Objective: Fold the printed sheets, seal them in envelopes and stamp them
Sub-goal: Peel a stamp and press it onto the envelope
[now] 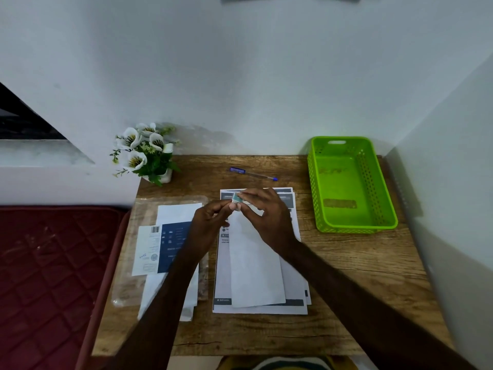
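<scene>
A white envelope lies lengthwise on a stack of printed sheets in the middle of the wooden table. Above its far end both hands meet on a small teal and white stamp. My right hand pinches the stamp from the right, and my left hand pinches it from below left. To the left, a clear plastic pack holds more white envelopes and a blue and white label card.
A green perforated basket stands at the back right of the table. A blue pen lies behind the sheets. A pot of white artificial flowers sits at the back left corner. A dark red quilted mattress borders the table's left side.
</scene>
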`<state>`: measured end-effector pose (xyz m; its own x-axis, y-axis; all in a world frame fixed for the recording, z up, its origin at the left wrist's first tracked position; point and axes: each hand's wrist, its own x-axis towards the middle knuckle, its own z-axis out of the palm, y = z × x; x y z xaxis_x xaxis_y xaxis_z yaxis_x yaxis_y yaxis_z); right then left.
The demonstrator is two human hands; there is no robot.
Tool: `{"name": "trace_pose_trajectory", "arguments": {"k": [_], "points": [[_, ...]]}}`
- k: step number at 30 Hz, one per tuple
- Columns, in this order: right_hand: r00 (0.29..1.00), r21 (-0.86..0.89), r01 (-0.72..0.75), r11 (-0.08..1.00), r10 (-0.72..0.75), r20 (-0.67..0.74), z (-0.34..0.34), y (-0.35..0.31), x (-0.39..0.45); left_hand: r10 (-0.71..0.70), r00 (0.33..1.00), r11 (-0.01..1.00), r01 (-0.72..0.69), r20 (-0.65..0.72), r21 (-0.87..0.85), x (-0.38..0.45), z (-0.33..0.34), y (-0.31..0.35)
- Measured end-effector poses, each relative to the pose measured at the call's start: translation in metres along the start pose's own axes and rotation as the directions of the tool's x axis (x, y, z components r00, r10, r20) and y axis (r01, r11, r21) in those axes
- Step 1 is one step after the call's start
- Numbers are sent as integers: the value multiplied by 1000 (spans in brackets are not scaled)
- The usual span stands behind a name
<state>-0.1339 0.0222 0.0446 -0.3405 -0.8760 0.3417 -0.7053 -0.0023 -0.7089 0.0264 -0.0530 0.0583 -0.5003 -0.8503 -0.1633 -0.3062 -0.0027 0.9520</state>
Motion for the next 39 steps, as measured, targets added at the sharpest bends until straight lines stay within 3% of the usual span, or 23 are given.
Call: {"name": "trace_pose_trajectory", "arguments": {"k": [13,16,19,21,25,30,37,39], "points": [[983,-52,29,998,-38,-179,8,-4,0,-39,998,998,41,-41,57,6,4,-4],[979,-9,-75,997,72,-192,11,-5,3,-43,997,994,49,-57,98,8,5,-5],[949,144,-232,962,256,-185,13,-9,9,-26,997,988,37,-78,150,11,6,-9],[898,302,-374,877,424,-119,12,-13,14,-8,996,982,25,-92,189,13,6,-11],[727,562,-590,580,685,56,9,-16,21,38,994,969,-11,-106,246,16,8,-8],[569,706,-641,302,804,172,10,-17,23,81,988,914,-22,-129,405,20,12,-9],[495,788,-601,135,837,234,-3,-15,25,69,962,790,110,-266,603,31,-1,-10],[480,779,-613,129,844,238,-4,-14,24,160,942,724,91,-294,684,35,-5,2]]}}
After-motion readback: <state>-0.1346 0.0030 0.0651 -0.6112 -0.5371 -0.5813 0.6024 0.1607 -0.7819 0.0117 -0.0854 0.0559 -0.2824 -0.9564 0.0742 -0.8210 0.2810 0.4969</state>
